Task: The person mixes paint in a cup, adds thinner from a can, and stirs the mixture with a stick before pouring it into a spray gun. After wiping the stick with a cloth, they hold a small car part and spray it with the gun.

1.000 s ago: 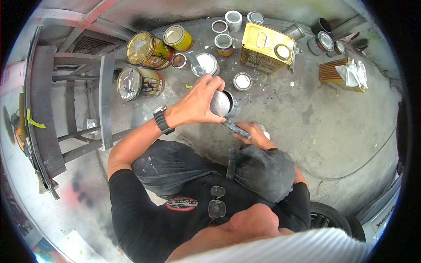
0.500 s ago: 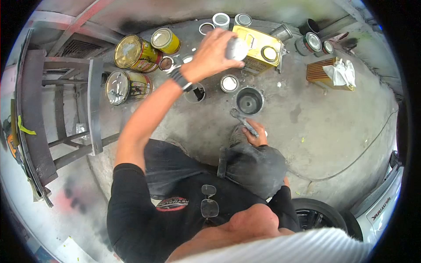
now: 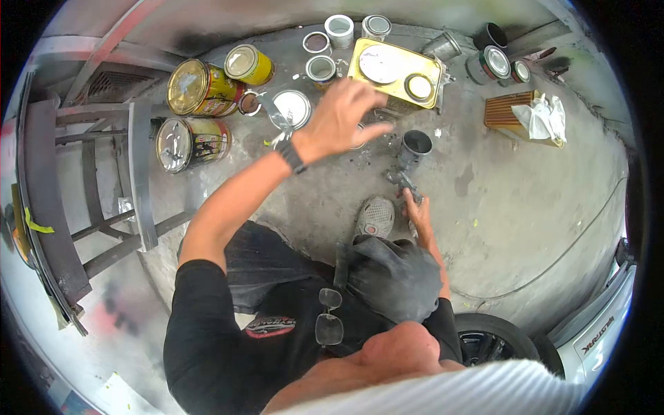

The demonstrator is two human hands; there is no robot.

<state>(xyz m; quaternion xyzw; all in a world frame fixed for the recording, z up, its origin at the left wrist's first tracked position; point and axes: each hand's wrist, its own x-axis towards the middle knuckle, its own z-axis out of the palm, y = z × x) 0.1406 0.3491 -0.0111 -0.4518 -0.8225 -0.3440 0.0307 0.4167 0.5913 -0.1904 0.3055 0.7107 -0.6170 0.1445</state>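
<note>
nearest, the right hand is wrapped round the handle of the dark grey metal spray gun, whose round dark open-topped cup stands above it over the concrete floor; a tilt or jerk of that wrist could slop out any contents. beyond, the left hand is spread and looks empty, and a low sweep might knock the nearby open cans, while bumping the yellow rectangular metal tin could slide off the round whitish lid on top
</note>
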